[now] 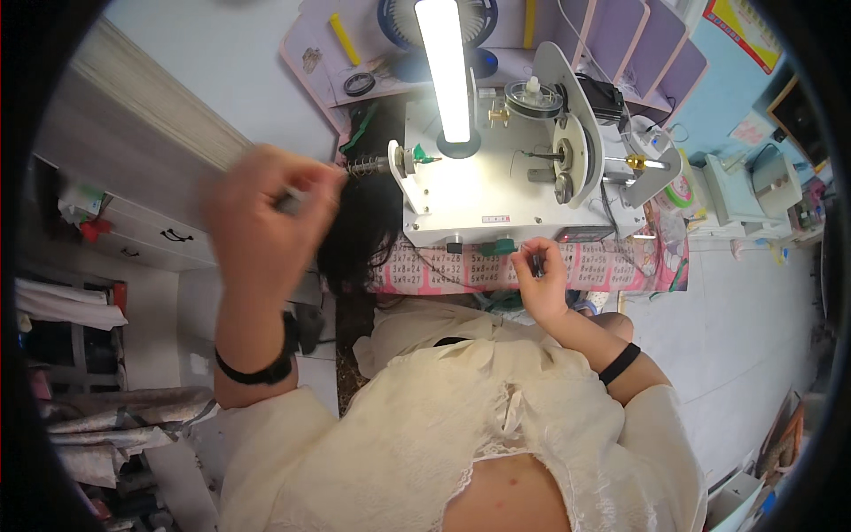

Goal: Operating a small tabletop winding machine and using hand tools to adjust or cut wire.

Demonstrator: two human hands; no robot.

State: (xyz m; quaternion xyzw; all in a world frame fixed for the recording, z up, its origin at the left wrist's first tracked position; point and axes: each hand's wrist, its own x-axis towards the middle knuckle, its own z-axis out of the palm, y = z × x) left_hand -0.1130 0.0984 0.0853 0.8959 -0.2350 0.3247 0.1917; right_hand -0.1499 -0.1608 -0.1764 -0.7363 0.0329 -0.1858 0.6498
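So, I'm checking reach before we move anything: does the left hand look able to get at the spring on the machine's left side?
Probably yes: the left hand is blurred, but it is close beside the outer end of the spring, and nothing visible stands between them.

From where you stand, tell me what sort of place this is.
Probably a room at home used as a small workshop: a white tabletop machine stands by a lilac desk shelf, with a white drawer cabinet at the left.
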